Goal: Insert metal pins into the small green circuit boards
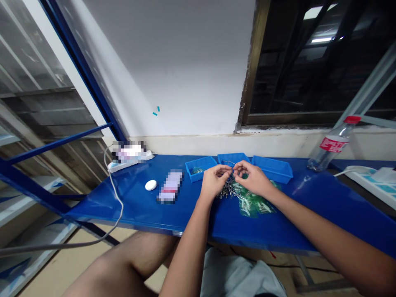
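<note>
partly hidden by left hand (213,180), right hand (253,179): metal rods (229,190), seemingly.

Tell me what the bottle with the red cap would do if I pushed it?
The bottle would probably tip easily, because it is tall and narrow. It looks light for its size, since you can see right through much of it. If it fell over, it might roll, because its sides look round.

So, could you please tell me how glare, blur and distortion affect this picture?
Head view throughout: bright reflections in the dark window; the bottle leans, probably wide-angle stretch; mosaic hides an item beside the white oval object; metal pieces below the fingers look indistinct.
</note>
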`<state>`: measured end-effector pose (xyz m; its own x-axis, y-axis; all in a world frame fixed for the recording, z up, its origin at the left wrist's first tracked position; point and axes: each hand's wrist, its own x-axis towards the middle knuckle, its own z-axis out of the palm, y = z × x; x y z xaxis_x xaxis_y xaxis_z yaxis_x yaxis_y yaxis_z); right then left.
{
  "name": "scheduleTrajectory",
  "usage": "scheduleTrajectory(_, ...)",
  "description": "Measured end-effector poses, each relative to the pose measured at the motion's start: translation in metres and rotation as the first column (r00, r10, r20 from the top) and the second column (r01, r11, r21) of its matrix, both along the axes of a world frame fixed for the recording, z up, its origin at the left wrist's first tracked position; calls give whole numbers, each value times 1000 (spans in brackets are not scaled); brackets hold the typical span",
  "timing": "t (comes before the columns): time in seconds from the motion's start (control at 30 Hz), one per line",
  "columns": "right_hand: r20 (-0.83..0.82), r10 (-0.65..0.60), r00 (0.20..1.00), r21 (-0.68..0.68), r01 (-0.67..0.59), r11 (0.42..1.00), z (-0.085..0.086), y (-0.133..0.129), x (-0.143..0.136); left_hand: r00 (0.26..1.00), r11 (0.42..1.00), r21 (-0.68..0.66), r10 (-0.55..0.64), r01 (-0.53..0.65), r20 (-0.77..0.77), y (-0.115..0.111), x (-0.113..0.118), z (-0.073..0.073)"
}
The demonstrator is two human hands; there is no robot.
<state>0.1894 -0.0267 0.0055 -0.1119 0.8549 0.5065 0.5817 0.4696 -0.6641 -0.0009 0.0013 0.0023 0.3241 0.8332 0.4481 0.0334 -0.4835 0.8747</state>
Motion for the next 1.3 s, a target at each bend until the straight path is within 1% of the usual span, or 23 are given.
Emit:
scheduleTrajectory(0.07,19,20,1000,17,-20,1000,2,-2,-1,1000,1000,7,-6,6,9,-3,0,2)
scheduleTrajectory(0.13,57,15,998,37,-17,999,4,-5,-2,1000,1000,5,21,-21,-6,-5,-1,5)
scheduleTrajectory(0.2,84,-30,996,65,24,998,5,-7,-3,998,998,-33,44,-45,-39,-8,-1,6)
scheduleTrajectory(0.3,79,-95,992,107,86,990,7,-9,-3,997,994,-106,30,-37,-72,-9,-1,7)
scheduleTrajectory(0.37,77,-74,994,123,65,990,7,-9,-3,997,994,-106,23,-31,-76,-8,-2,5)
scheduleTrajectory(0.47,51,-6,999,136,-1,991,6,-7,-3,998,997,-65,30,-33,-51,-6,-2,3)
scheduleTrajectory(0.53,23,-4,1000,139,1,990,4,-5,-3,999,998,-58,23,-25,-28,-5,-2,2)
scheduleTrajectory(0.67,10,-2,1000,98,1,995,0,-2,-3,999,997,-71,29,-30,-17,-2,-1,1)
scheduleTrajectory(0.77,-18,26,999,27,-26,999,-1,-2,-5,996,996,-59,63,-67,-56,-2,-2,1)
scheduleTrajectory(0.9,-91,11,996,-74,-18,997,-2,-4,-7,991,995,-22,97,-99,-96,-3,-3,3)
scheduleTrajectory(1.0,-109,14,994,-79,-23,997,-2,-3,-7,990,996,6,90,-89,-105,-5,-3,5)
scheduleTrajectory(1.17,-120,58,991,-84,-69,994,0,-3,-6,987,996,47,80,-74,-136,-6,-2,5)
scheduleTrajectory(1.3,-124,43,991,-114,-58,992,2,-5,-8,984,997,44,68,-61,-163,-6,-2,5)
